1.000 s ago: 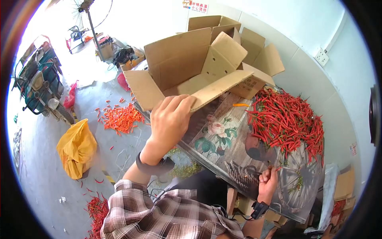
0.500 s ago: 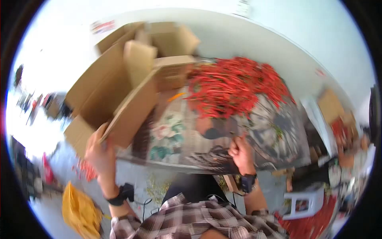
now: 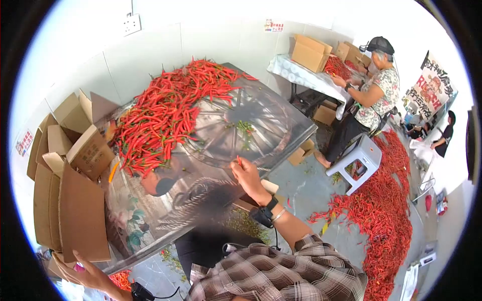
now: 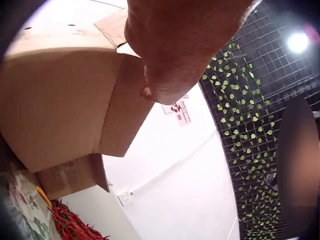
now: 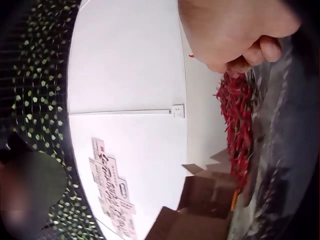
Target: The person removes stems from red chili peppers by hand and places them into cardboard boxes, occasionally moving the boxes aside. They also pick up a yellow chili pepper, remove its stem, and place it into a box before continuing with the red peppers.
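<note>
My left hand (image 3: pixel 85 275) is at the lower left in the head view, right at the bottom edge of an open cardboard box (image 3: pixel 83 215), with its fingers spread and fairly straight. In the left wrist view, that hand (image 4: pixel 170 50) overlaps the box flap (image 4: pixel 122 105). Over the near edge of the table (image 3: pixel 170 228), my right hand (image 3: pixel 247 176) has its fingers curled and pinches a red chili pepper (image 3: pixel 239 160), of which only a small tip shows. Beyond it lies a big heap of red chilies (image 3: pixel 165 113) with green stems.
More cardboard boxes (image 3: pixel 70 118) stand behind the first. Green stems (image 3: pixel 244 127) lie on the table. At right are a grey plastic stool (image 3: pixel 359 160), a wide spread of chilies (image 3: pixel 381 226) on the floor, and another person (image 3: pixel 374 95) seated at a second table (image 3: pixel 306 75).
The head view has swung right, bringing the other person and the floor chilies into sight. My left hand has let go of the box flap and its fingers have straightened.
</note>
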`<action>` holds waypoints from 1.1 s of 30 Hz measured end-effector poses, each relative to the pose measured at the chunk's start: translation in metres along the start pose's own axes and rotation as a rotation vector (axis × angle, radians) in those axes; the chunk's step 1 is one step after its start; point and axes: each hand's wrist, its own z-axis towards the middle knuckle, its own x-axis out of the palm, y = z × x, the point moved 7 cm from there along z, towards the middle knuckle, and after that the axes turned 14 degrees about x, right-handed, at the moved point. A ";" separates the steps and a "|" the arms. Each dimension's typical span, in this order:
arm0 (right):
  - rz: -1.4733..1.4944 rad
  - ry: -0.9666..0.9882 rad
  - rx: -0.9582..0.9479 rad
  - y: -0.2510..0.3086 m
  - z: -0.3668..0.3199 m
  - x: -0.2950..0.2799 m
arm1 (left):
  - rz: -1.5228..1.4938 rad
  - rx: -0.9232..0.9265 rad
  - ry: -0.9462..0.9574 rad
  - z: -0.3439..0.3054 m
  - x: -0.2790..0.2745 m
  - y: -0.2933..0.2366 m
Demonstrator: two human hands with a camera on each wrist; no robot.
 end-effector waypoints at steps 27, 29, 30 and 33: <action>0.345 0.181 0.307 -0.019 0.005 -0.007 | -1.862 -0.537 1.026 -0.081 0.119 -0.350; 0.584 0.234 0.325 -0.014 0.012 -0.011 | -1.951 -0.699 1.090 -0.087 0.137 -0.366; 0.831 0.293 0.328 -0.014 0.015 -0.012 | -2.027 -0.857 1.135 -0.095 0.144 -0.373; 0.934 0.325 0.359 -0.014 0.036 -0.014 | -2.173 -1.021 1.178 -0.112 0.171 -0.392</action>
